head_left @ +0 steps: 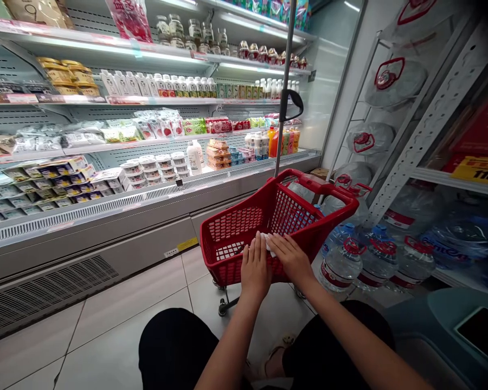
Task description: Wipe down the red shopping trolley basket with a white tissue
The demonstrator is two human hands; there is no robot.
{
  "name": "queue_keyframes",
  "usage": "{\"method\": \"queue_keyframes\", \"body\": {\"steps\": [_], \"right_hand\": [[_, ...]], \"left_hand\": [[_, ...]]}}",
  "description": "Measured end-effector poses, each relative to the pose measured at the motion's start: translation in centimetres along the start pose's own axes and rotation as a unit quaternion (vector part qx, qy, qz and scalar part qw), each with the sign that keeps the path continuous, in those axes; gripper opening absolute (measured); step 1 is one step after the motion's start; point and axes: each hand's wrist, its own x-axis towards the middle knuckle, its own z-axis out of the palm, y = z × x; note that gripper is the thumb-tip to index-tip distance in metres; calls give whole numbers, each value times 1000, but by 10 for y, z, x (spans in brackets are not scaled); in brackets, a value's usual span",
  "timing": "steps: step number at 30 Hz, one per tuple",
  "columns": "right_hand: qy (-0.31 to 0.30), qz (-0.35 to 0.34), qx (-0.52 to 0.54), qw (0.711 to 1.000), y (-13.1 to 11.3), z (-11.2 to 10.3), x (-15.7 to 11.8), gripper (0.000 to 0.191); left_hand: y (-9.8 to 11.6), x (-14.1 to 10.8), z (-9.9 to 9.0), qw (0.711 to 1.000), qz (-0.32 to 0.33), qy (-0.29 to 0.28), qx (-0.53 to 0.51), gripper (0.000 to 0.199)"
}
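Note:
A small red plastic shopping cart [231, 265] with lattice sides stands in front of me, a tall pole rising from its frame. My left hand [256, 273] lies on the cart's near top rim, fingers stretched out together and flat. Beside it, my right hand [291, 259] presses a crumpled white cloth [267, 244] against the same rim. The cloth, possibly a tissue, shows only in part between the two hands. Both thumbs are mostly hidden, and the palms face the cart.
A lit refrigerated display [146, 195] with dairy packs and bottles runs behind the cart. Large water bottles [341, 265] stand close on the right, by a white metal rack [427, 119]. A grey-green plastic object [443, 309] with a phone-like dark screen [483, 333] is at lower right.

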Motion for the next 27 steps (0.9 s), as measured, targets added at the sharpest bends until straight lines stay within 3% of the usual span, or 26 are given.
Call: {"method": "queue_keyframes", "body": {"steps": [3,6,10,14,17,21,24,27], "right_hand": [[-10,-20,4,1000,12,-11,-4,66],[-7,0,-23,1000,58,-33,-19,70],[5,27,-61,998,118,-57,-36,70],[35,57,-68,995,138,-48,-35,70],[49,76,-56,994,122,-25,-24,69],[28,48,-7,998,60,7,-9,71],[19,11,24,999,20,19,-3,71],[4,-38,27,999,23,17,-3,72]], "left_hand": [[-9,-1,-4,1000,26,-3,-4,92],[-22,-6,-10,1000,26,3,-4,87],[-34,-16,-15,999,-27,19,15,85],[-32,-22,-16,999,-33,1,13,85],[-22,-20,-15,999,-33,-7,12,85],[-4,-15,-11,999,-47,-8,21,84],[-2,-14,-12,999,-52,-4,11,85],[-18,-20,-15,999,-51,2,6,82]]}}
